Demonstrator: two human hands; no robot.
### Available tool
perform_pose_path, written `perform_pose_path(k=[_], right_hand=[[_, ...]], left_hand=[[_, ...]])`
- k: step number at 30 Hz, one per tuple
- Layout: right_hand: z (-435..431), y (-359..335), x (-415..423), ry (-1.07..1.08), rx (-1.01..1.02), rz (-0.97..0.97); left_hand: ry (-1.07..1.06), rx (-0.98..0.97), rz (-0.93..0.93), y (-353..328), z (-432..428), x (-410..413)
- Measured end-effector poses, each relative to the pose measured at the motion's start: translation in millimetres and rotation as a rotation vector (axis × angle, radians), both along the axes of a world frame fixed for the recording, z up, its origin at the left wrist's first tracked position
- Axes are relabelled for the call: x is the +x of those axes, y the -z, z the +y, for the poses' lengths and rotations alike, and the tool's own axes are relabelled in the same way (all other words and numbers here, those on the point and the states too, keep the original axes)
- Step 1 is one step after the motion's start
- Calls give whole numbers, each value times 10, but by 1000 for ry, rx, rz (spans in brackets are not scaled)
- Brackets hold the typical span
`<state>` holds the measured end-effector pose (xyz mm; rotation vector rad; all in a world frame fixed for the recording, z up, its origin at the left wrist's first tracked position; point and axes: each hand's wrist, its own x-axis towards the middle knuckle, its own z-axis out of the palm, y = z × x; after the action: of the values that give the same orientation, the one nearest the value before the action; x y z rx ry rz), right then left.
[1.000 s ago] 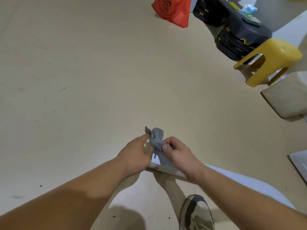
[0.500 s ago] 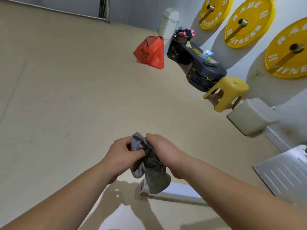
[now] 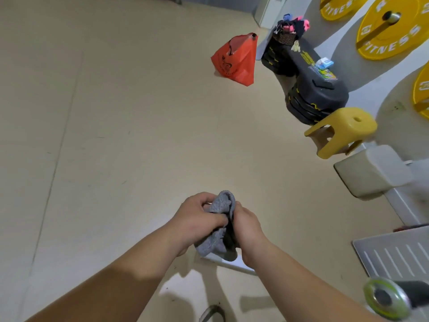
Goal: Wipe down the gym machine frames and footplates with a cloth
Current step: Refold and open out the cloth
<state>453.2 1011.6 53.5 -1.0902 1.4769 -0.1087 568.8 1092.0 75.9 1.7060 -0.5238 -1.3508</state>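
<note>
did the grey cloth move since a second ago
Yes, the grey cloth rose off the white frame bar, bunched between left hand and right hand.

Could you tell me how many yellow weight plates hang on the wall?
3: top plate, cropped by the upper edge; middle plate beside it; lower plate at the right edge. Others may be offscreen.
</note>
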Motion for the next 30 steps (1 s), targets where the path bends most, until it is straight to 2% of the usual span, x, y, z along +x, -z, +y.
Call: perform_pose_path(k=[3, 9, 13, 15, 19, 26, 30], right_hand=[[95, -482, -40, -19, 41, -13], [370, -1928, -140, 12, 114, -186], [406, -2816, -317, 5, 55, -265], [350, -3107, -456, 10, 12, -209], [111, -3479, -783, 21, -37, -144], [-434, -3798, -1270, 139, -67, -105], [-739, -4003, -1343, 151, -147, -144]], left_hand=[[14, 2, 44, -481, 144, -20], [75, 33, -122, -1613, 377, -56], [74, 7, -30, -2443, 254, -170], [122, 19, 3, -2767, 160, -266], [196, 49, 106, -3234, -110, -515], [252, 67, -30, -3614, -766, -796], [374, 44, 88, -3975, -1158, -685]])
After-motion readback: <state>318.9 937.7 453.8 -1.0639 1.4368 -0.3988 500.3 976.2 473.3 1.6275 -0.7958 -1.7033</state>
